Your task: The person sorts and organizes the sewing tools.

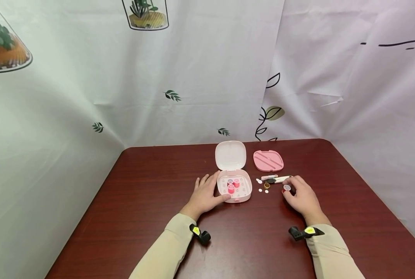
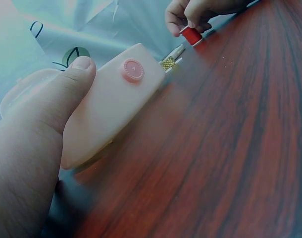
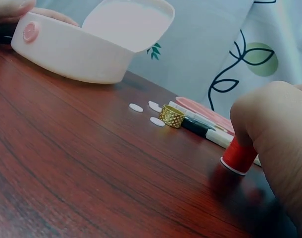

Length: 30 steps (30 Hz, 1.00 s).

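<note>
A pale pink sewing box (image 1: 244,197) stands with its lid (image 1: 230,155) raised. My left hand (image 1: 204,197) grips its left side, with the thumb over the front rim beside the round pink catch (image 2: 132,71). Inside sit several pink-red thread spools (image 1: 231,189) on a pegged tray. To the right, my right hand (image 1: 302,195) pinches a spool of red thread (image 3: 238,156) between thumb and fingers, low over the table. Its far side is hidden by the hand in the right wrist view.
Between box and right hand lie a gold thimble ring (image 3: 172,116), several white buttons (image 3: 157,122), and a black-and-white slim tool (image 1: 278,179). A small pink-and-white item (image 1: 269,177) lies behind them. Farther back is a pink tray (image 1: 268,160). A printed curtain (image 1: 200,77) hangs behind the dark red table (image 1: 151,186).
</note>
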Each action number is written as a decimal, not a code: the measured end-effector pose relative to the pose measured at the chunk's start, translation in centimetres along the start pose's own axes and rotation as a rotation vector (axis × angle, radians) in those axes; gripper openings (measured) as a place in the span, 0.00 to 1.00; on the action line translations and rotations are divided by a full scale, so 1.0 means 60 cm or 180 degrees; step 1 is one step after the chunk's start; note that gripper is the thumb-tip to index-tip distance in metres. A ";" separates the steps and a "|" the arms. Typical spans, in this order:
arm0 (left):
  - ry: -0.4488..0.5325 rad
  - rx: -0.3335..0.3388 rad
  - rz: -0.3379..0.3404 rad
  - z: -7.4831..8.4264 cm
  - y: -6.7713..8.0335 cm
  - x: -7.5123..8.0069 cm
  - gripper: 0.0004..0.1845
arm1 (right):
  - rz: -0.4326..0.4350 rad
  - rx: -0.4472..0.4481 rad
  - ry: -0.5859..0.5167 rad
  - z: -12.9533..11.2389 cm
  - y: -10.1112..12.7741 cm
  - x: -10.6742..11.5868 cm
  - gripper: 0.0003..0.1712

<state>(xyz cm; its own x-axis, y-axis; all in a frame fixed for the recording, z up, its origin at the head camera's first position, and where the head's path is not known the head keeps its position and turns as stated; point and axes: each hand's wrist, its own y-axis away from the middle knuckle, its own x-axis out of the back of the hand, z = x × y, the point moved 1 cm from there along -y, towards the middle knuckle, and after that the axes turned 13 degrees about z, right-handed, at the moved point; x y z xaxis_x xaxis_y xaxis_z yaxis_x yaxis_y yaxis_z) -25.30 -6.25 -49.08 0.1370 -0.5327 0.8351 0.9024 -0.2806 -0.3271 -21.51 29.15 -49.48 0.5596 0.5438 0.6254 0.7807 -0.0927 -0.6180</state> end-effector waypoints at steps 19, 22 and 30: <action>0.0032 -0.0016 0.0012 0.001 0.004 0.003 0.53 | 0.0379 0.0324 0.0061 -0.035 -0.002 -0.024 0.11; 0.0046 -0.0013 0.0034 0.000 0.005 0.004 0.53 | 0.0566 0.0514 -0.0101 -0.048 -0.005 -0.037 0.11; 0.0023 -0.0006 0.0020 0.001 0.003 0.001 0.53 | 0.0805 0.0949 -0.0644 -0.089 -0.013 -0.074 0.11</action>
<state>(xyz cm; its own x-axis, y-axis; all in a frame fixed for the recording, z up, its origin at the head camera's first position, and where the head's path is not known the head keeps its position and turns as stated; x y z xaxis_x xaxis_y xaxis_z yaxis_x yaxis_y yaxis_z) -25.10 -6.27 -49.07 0.1398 -0.5402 0.8299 0.9007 -0.2787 -0.3331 -23.10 22.38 -49.22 0.6338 0.6901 0.3493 0.4952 -0.0152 -0.8686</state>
